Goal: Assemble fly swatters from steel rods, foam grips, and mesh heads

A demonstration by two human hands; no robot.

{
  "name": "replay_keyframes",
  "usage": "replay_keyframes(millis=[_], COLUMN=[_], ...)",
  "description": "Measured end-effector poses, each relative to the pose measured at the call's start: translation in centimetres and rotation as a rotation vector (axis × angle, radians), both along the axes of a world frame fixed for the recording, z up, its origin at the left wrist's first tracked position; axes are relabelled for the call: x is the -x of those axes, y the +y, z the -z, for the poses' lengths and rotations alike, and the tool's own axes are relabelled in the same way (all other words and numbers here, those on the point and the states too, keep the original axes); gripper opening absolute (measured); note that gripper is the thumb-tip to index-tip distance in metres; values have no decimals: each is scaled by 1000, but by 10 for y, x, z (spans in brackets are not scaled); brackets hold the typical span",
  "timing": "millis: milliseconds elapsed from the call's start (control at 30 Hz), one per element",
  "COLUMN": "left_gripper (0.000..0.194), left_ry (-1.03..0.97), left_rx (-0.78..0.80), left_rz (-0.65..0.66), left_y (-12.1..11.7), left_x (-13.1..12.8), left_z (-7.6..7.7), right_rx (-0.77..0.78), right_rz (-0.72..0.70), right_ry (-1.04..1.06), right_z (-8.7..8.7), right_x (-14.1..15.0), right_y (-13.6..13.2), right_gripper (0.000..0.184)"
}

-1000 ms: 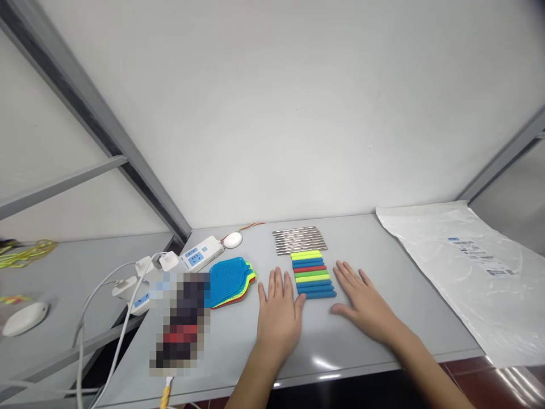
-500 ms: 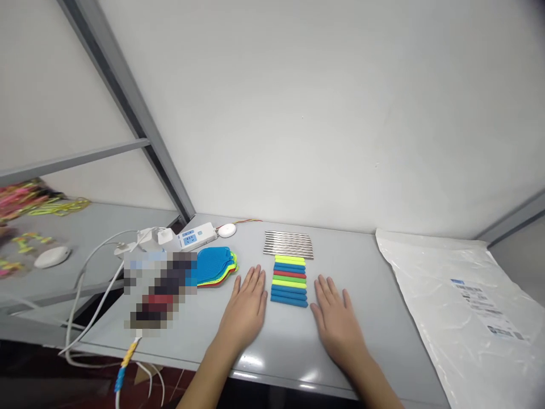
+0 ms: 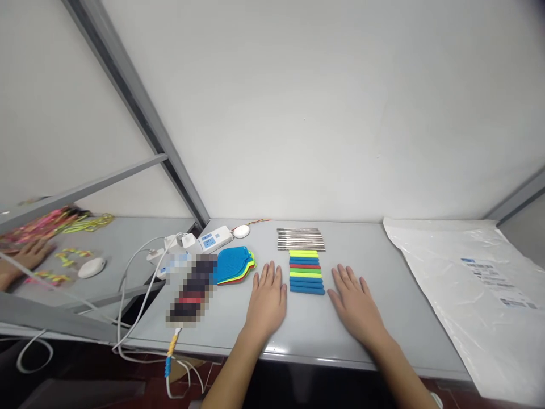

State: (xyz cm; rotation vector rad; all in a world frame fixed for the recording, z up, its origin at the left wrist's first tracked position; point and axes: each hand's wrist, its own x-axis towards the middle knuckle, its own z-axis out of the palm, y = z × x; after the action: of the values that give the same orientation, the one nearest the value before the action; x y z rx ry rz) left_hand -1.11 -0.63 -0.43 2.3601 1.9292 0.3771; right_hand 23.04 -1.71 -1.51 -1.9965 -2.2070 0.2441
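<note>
My left hand [image 3: 266, 304] lies flat on the grey table [image 3: 409, 341], fingers stretched out. My right hand [image 3: 358, 307] rests palm down opposite it, fingers apart. Neither holds anything. Between them, touching neither, is a neat row of short coloured sticks [image 3: 305, 274] in yellow, blue, red and green. Just behind the row, several thin shiny metal rods [image 3: 301, 239] lie side by side. Left of my left hand sits a stack of flat mesh pieces [image 3: 233, 263], blue on top with yellow and red edges below.
A power strip [image 3: 215, 239] with plugs and white cables stands at back left, beside a white oval device [image 3: 241, 231]. A blurred-out item [image 3: 191, 295] lies in front. At right is a large white plastic bag [image 3: 451, 284]. A co-worker's hand [image 3: 29, 254] is beyond the metal frame [image 3: 149, 130].
The view has shifted left, so things on the table appear further right. A co-worker's hand has come into sight at far left. My hands stay flat beside the sticks.
</note>
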Motion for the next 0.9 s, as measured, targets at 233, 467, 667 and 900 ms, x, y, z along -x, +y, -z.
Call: replay_keyframes(millis=[233,467,667,900], left_gripper=[53,54,54,46], left_ry=[-15,-26,-41,-253], left_rx=[9,30,44,7], left_rz=[6,19,26,30], left_y=[0,0,2,-2], left_x=[0,2,2,3], left_z=[-2,-4,-3,-14], right_rx=[-11,11,5,3], right_rz=[-12,-31,-30,-22], right_ry=[16,22,31,35], right_z=[-3,-5,-5,-6], right_x=[-1,-4,-5,-5], right_y=[-1,0,0,0], right_gripper=[62,61,61,61])
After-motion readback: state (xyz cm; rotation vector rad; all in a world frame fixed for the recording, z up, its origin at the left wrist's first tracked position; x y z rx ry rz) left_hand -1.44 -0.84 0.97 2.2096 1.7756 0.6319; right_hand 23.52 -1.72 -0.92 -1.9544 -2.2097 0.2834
